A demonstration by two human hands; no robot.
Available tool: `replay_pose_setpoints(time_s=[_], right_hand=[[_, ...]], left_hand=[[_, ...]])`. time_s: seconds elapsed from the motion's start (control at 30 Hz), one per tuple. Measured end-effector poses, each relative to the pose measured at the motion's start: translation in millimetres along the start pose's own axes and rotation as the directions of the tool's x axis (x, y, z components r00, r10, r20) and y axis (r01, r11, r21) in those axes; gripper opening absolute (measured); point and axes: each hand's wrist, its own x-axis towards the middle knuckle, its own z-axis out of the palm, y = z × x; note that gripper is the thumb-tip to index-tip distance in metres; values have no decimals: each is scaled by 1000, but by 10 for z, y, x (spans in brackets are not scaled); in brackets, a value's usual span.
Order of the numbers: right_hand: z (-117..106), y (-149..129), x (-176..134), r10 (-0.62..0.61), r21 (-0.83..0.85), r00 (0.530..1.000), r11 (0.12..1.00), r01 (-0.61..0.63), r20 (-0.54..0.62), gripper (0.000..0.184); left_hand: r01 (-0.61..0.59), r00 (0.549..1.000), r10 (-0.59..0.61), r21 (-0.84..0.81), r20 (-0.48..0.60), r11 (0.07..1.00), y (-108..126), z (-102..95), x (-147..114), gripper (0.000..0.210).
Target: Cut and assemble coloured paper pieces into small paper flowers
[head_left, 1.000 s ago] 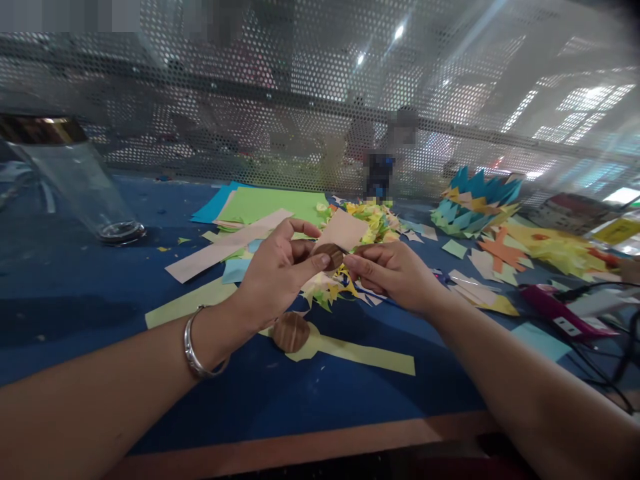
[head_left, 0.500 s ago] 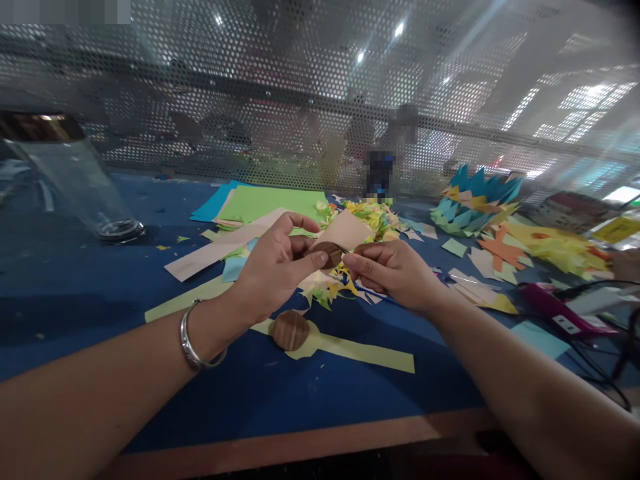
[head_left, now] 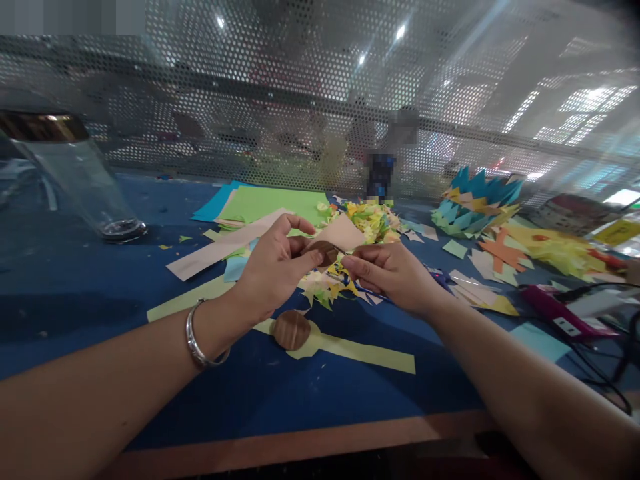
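My left hand [head_left: 270, 270] is closed around the edge of a round brown wood-grain disc [head_left: 326, 255] and a pale pink piece of paper [head_left: 341, 233], with the thumb pressing on the disc. From the closed fingers of my right hand [head_left: 385, 270] a thin dark tip, like that of a pen, reaches to the disc's right edge; most of it is hidden. Below both hands, a second brown disc [head_left: 291, 330] lies on the round middle of a pale yellow paper strip [head_left: 370, 351] on the blue table.
Behind my hands are coloured sheets [head_left: 280, 203] and a heap of paper scraps [head_left: 370, 220]. A glass bottle [head_left: 80, 173] stands left. A jagged paper crown [head_left: 473, 203], a magenta power strip [head_left: 565, 310] and cables are on the right. A perforated metal screen [head_left: 300, 100] backs the table.
The held disc and pink paper have turned slightly and moved a little left. The thin dark tip now shows more plainly at the disc's edge. Both hands keep their grip.
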Motion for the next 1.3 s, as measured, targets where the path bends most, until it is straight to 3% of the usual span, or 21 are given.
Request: replay_pose_setpoints(time_s=[0.17, 0.33, 0.53, 0.67, 0.8, 0.97, 1.07, 1.13, 1.23, 1.3], right_hand=[[44, 10, 3, -22, -44, 998, 999, 20, -53, 49], [98, 9, -8, -177, -179, 953, 975, 135, -247, 36], [196, -39, -58, -279, -244, 901, 948, 204, -332, 21], [212, -66, -67, -349, -347, 892, 906, 243, -287, 14], [199, -56, -57, -301, -377, 927, 904, 202, -223, 13], [191, -53, -57, -325, -368, 922, 900, 234, -210, 19], [192, -72, -66, -306, -333, 930, 915, 227, -206, 16], [189, -84, -72, -285, -307, 934, 928, 212, -215, 11], [172, -86, -70, -273, -287, 934, 936, 203, -230, 9], [160, -70, -56, -283, -288, 929, 934, 211, -239, 11]], left_hand=[[-44, 994, 53, 87, -97, 995, -50, -32, 26, 35], [-96, 993, 109, 282, -33, 954, -48, -36, -17, 34], [-150, 986, 164, 498, 17, 854, -3, -12, -89, 35], [-176, 984, 129, 527, 124, 831, 15, 25, -121, 41], [-214, 974, 133, 544, 186, 811, 23, 59, -131, 43], [-250, 961, 127, 583, 244, 773, 66, 45, -138, 48], [-244, 962, 123, 568, 242, 786, 71, 31, -138, 49], [-203, 972, 109, 500, 209, 842, 56, 30, -127, 48], [-26, 987, -18, 266, 161, 963, 25, 38, -95, 42], [105, 979, -125, 126, 159, 986, 13, 46, -75, 26]])
